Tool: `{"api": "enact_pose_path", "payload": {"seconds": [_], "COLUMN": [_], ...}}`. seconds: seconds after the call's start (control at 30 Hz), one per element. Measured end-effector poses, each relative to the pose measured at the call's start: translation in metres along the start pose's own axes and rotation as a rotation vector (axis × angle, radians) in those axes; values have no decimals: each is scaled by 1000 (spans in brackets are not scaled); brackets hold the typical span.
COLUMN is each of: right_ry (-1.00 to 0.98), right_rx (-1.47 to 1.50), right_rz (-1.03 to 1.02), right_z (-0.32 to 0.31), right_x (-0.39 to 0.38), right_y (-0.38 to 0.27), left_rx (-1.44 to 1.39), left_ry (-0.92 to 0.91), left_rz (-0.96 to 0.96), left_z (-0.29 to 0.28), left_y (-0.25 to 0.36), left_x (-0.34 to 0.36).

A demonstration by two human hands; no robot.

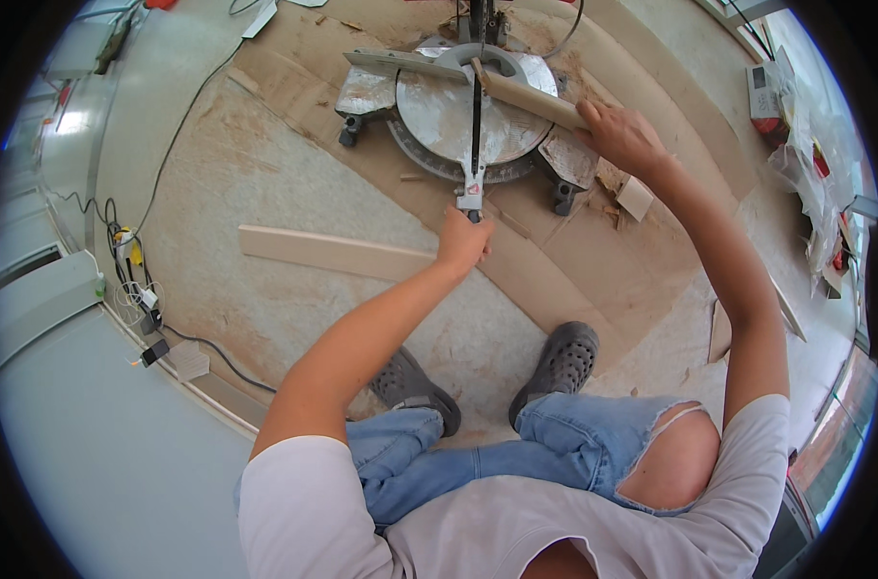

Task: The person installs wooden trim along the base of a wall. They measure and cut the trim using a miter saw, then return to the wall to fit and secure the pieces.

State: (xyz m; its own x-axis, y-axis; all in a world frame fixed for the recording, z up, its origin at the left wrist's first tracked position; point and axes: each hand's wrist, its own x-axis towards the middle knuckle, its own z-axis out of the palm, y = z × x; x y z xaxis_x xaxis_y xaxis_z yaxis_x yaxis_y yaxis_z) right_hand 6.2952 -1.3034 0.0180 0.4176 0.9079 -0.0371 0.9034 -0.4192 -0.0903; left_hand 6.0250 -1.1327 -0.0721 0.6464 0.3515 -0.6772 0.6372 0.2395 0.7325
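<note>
Sawdust-strewn cardboard point(265, 318) covers the floor, with a pale board point(333, 253) lying at left. Beside it, the left hand point(463, 241) closes its fingers around the miter saw's point(468, 111) front handle point(471, 198). Farther right, the right hand point(624, 137) grips a wooden strip point(531, 96) lying across the saw table.

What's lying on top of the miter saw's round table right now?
A pale wood strip crosses the miter saw table, held by the right hand. Its right end is hidden under that hand.

matt metal saw table point(449, 111), smooth wood strip point(531, 96)
</note>
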Motion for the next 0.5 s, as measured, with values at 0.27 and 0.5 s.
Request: {"api": "enact_pose_path", "payload": {"seconds": [0.27,0.5], "right_ry": [-3,-83], "right_rx": [17,-1], "right_rz": [-39,-46], "right_z": [5,-1], "right_x": [5,9], "right_y": [5,4], "left_rx": [-53,-40], "left_ry": [241,246], "left_rz": [-35,-19], "left_z": [21,22], "left_y": [15,9], "left_x": [-12,-8]}}
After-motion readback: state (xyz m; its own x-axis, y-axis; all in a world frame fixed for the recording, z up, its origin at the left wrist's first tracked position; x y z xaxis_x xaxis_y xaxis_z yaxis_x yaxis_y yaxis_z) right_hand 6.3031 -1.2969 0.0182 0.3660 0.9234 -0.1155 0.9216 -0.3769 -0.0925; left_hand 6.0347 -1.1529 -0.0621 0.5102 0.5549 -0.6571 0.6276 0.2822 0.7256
